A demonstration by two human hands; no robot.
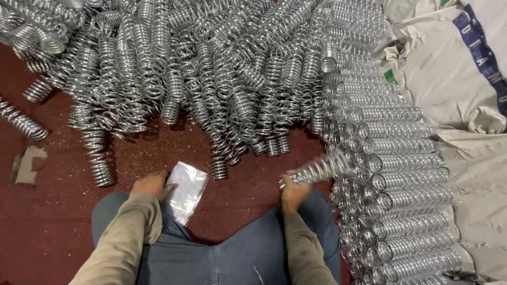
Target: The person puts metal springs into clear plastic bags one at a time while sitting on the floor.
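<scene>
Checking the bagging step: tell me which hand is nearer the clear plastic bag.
Left. The left hand rests on the clear plastic bag at its left edge. The right hand is well off to the bag's right, gripping a blurred metal spring.

Single head-worn view, looking steeply down from above the seated person's lap; faces forward over the knees [222,253] to the dark red floor [47,221]; close range, hands at lower frame; spring pile [211,68] fills the top; no second view.
</scene>
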